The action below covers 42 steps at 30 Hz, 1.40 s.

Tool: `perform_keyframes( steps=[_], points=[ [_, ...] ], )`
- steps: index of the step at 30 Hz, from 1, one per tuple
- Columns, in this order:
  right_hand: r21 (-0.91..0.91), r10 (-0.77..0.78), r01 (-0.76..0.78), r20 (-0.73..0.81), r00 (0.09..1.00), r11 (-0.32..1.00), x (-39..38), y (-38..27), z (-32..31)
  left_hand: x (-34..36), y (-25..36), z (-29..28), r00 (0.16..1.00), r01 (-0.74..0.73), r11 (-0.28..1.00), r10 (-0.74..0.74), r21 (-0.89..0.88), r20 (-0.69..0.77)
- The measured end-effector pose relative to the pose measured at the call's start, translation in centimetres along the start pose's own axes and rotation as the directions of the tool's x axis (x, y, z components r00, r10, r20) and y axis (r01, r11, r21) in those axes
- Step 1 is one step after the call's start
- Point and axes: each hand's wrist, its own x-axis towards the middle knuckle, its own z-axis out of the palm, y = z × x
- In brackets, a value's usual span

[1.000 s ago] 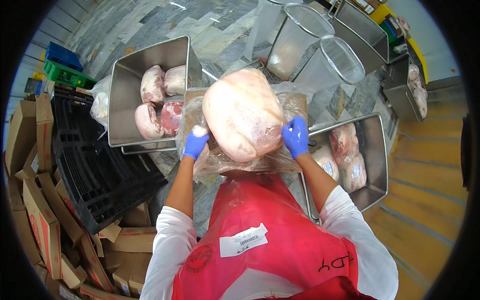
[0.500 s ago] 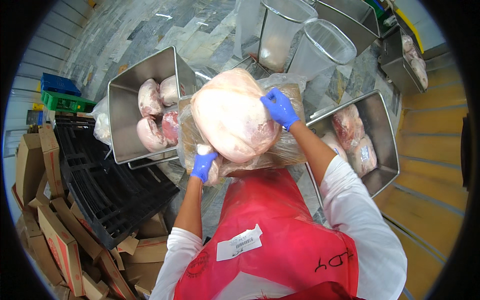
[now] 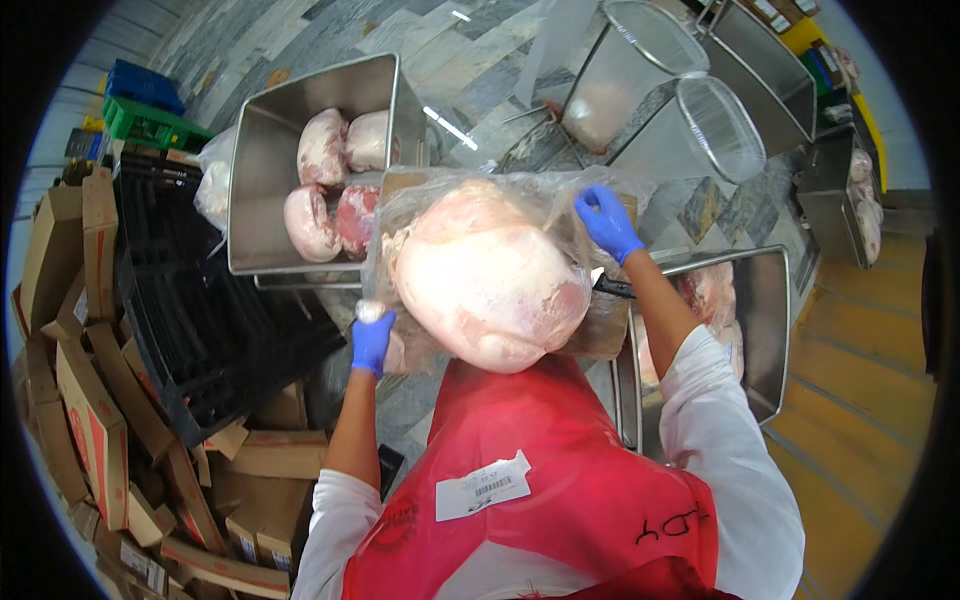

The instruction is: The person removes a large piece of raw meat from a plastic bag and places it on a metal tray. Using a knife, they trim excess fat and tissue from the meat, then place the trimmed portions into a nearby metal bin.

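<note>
A large, pale raw pork leg (image 3: 490, 275) lies in front of me on a cardboard box (image 3: 605, 330) covered with clear plastic film (image 3: 560, 200). My left hand (image 3: 371, 343) is closed around the whitish shank end at the leg's left side, where film blurs the join. Beyond the leg's right side, my right hand (image 3: 608, 222) has its fingers curled and pinched at the film, apart from the meat. A black-handled knife (image 3: 612, 286) sits beside the leg, partly under my right forearm. Both hands wear blue gloves.
A steel bin (image 3: 245, 180) with several meat pieces stands to the left, another steel bin (image 3: 765, 340) with meat to the right. Clear plastic-lined tubs (image 3: 700, 130) are at the far right. A black pallet (image 3: 200, 300) and flattened cardboard boxes (image 3: 90, 430) fill the left side.
The pork leg has come down nearer my apron and lies lower on the box. My right hand has moved off it to the right; the left hand has shifted left. The knife now shows.
</note>
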Motion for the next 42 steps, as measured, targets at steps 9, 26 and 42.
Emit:
perform_keyframes(
  steps=[9,26,42],
  points=[
    [-0.412,0.047,0.041,0.200,0.979,0.910,11.5,-9.6,7.1,6.6,6.8,3.0,0.959,-0.280,0.952,0.271,-0.123,-0.087],
    [0.762,0.626,-0.460,0.092,0.774,0.456,-23.4,-4.3,9.0,6.9,5.9,0.6,0.930,-0.155,0.964,0.216,-0.217,0.296],
    [-0.215,0.402,-0.564,-0.508,0.762,0.797,-25.6,7.9,6.4,9.4,5.1,-1.1,0.967,-0.081,0.988,0.110,-0.130,0.228]
  ],
)
